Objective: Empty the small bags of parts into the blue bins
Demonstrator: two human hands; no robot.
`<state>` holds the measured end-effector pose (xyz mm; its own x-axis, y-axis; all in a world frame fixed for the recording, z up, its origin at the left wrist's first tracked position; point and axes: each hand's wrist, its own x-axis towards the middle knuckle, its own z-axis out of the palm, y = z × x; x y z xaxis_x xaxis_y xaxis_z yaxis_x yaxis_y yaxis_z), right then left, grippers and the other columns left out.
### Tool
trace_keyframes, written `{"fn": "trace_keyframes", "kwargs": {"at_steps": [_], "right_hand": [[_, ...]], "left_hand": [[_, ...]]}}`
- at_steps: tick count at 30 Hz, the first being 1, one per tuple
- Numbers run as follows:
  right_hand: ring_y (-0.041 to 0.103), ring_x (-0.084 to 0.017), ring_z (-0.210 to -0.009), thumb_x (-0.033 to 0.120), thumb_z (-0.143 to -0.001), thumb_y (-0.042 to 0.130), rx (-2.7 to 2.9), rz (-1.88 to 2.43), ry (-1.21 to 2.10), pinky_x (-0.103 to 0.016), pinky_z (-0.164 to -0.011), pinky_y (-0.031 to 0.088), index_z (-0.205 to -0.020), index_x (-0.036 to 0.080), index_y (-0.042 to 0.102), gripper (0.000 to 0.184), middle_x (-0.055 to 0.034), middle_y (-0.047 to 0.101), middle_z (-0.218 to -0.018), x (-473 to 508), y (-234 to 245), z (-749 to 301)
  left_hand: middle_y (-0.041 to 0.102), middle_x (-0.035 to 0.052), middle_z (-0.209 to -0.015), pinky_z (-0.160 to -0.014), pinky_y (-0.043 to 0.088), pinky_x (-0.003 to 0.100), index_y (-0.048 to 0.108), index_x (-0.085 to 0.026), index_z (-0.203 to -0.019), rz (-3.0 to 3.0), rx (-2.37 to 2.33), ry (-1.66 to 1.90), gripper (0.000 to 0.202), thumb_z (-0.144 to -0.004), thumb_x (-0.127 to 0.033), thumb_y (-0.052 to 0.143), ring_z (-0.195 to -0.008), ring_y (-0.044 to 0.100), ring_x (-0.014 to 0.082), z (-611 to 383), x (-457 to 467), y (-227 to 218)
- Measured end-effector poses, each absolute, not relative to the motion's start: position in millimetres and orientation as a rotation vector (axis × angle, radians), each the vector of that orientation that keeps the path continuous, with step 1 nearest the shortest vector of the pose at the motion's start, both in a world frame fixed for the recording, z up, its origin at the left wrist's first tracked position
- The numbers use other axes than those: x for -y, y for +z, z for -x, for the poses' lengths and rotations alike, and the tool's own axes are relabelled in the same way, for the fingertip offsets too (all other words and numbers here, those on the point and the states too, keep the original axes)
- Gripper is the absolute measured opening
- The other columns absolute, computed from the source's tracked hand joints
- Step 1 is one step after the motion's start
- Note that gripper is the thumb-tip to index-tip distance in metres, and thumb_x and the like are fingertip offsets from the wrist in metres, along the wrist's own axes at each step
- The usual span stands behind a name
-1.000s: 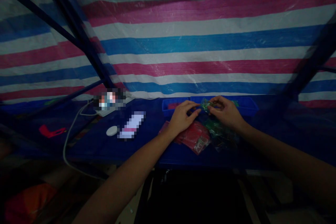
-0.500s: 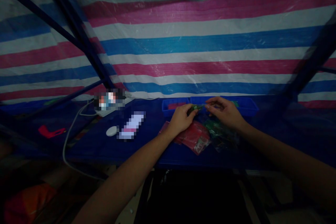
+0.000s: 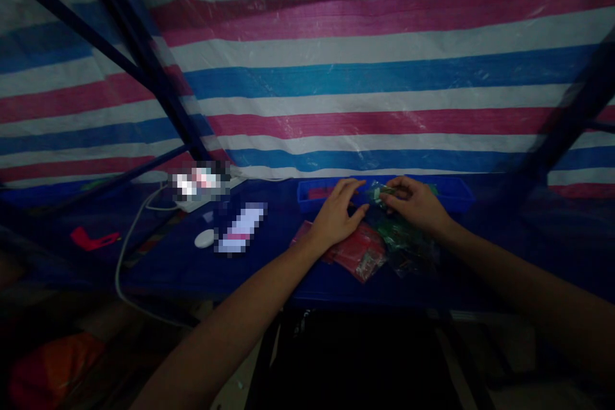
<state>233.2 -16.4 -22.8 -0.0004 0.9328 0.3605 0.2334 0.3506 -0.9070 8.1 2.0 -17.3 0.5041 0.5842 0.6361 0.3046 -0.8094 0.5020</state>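
My right hand [image 3: 413, 202] pinches a small clear plastic packet [image 3: 376, 192] with something green and pale in it, held over the front of the blue tray [image 3: 459, 197]. To its left, my left hand [image 3: 339, 214] is open, thumb and fingers apart, with nothing between them. Below the left hand lie red plastic packets [image 3: 358, 251] on the blue table. Green packets in clear plastic [image 3: 401, 240] lie beside them, under my right wrist. Red pieces [image 3: 319, 193] sit in the tray's left compartment, partly hidden by my left hand.
On the left of the blue table [image 3: 192, 275] are a blurred-out phone [image 3: 243, 227], a white round object [image 3: 205, 238] and a white power strip [image 3: 206, 195] with a cable. A red object [image 3: 91, 239] lies farther left. Striped sheeting [image 3: 375, 83] hangs behind, with blue metal posts [image 3: 163, 102] at the sides.
My left hand has let go of the green item and its fingers have spread. The small packet is now held by my right hand alone.
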Motion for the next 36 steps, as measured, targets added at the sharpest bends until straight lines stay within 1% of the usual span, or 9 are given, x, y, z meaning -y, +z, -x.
{"fn": "trace_keyframes", "kwargs": {"at_steps": [2,6,10,13,19,24,30,33,36], "right_hand": [[0.066,-0.016,-0.062,0.045,-0.080,0.079,1.492,1.120,0.746,-0.030,-0.056,0.056,-0.094,0.023,0.060,0.032,-0.0021,0.072,-0.086,18.4,-21.1,-231.3],[0.068,-0.019,-0.071,0.044,-0.079,0.082,1.553,1.086,0.675,-0.033,-0.065,0.059,-0.092,0.023,0.060,0.033,-0.0023,0.070,-0.087,22.9,-18.9,-226.8],[0.072,-0.025,-0.094,0.046,-0.077,0.084,1.603,1.021,0.745,-0.040,-0.083,0.062,-0.100,0.023,0.067,0.036,-0.0071,0.074,-0.102,22.5,-21.2,-225.8],[0.073,-0.025,-0.098,0.047,-0.082,0.081,1.644,0.991,0.840,-0.043,-0.092,0.061,-0.103,0.024,0.071,0.033,-0.0074,0.076,-0.108,22.2,-21.8,-226.7],[0.073,-0.021,-0.078,0.049,-0.087,0.075,1.593,1.029,0.820,-0.041,-0.077,0.064,-0.107,0.025,0.071,0.031,-0.0069,0.076,-0.103,23.8,-18.4,-226.8],[0.073,-0.023,-0.090,0.045,-0.081,0.081,1.562,1.025,0.757,-0.039,-0.076,0.064,-0.119,0.025,0.067,0.045,-0.0080,0.074,-0.111,18.3,-25.0,-229.3],[0.073,-0.022,-0.080,0.050,-0.079,0.081,1.655,1.030,0.855,-0.040,-0.075,0.064,-0.100,0.024,0.074,0.033,-0.0054,0.078,-0.097,18.1,-26.0,-231.3],[0.072,-0.021,-0.070,0.051,-0.079,0.081,1.605,1.059,0.806,-0.037,-0.067,0.063,-0.099,0.023,0.073,0.036,-0.0051,0.077,-0.090,19.7,-23.4,-231.2],[0.071,-0.021,-0.068,0.051,-0.081,0.080,1.527,1.102,0.695,-0.037,-0.064,0.062,-0.100,0.023,0.070,0.036,-0.0050,0.076,-0.085,21.7,-21.4,-230.9]], "left_hand": [[0.056,0.0136,-0.138,-0.097,0.058,0.043,0.060,-0.023,-0.138,-2.513,-0.728,1.189,0.042,-0.098,-0.031,0.064,-0.127,0.057,0.0274,-7.7,-1.9,-16.5],[0.060,0.0122,-0.129,-0.099,0.056,0.045,0.063,-0.023,-0.136,-2.547,-0.738,1.142,0.042,-0.097,-0.039,0.066,-0.123,0.060,0.0261,-6.8,-2.6,-16.3],[0.065,0.0104,-0.120,-0.089,0.057,0.039,0.062,-0.022,-0.137,-2.498,-0.702,1.100,0.051,-0.092,-0.044,0.072,-0.104,0.065,0.0222,-7.1,-1.2,-14.9],[0.069,0.0087,-0.109,-0.084,0.056,0.036,0.068,-0.020,-0.126,-2.505,-0.686,1.057,0.040,-0.093,-0.043,0.071,-0.095,0.066,0.0211,-7.9,-0.8,-13.3],[0.073,0.0079,-0.102,-0.084,0.055,0.038,0.071,-0.019,-0.112,-2.434,-0.864,1.115,0.021,-0.101,-0.032,0.059,-0.091,0.067,0.0217,-7.5,-9.0,-16.6],[0.074,0.0076,-0.108,-0.082,0.057,0.036,0.059,-0.020,-0.134,-2.272,-0.806,1.150,0.037,-0.099,-0.030,0.062,-0.090,0.070,0.0206,-8.1,-9.0,-19.7],[0.073,0.0055,-0.100,-0.081,0.058,0.036,0.053,-0.022,-0.140,-2.279,-0.734,1.140,0.045,-0.097,-0.028,0.065,-0.087,0.069,0.0193,-9.3,-6.4,-18.9],[0.072,0.0077,-0.108,-0.080,0.057,0.035,0.057,-0.021,-0.135,-2.282,-0.779,1.195,0.040,-0.097,-0.031,0.065,-0.092,0.069,0.0201,-8.9,-7.0,-18.4],[0.072,0.0066,-0.097,-0.076,0.055,0.033,0.060,-0.020,-0.133,-2.295,-0.840,1.194,0.037,-0.100,-0.038,0.061,-0.083,0.067,0.0183,-8.2,-5.4,-16.6]]}}
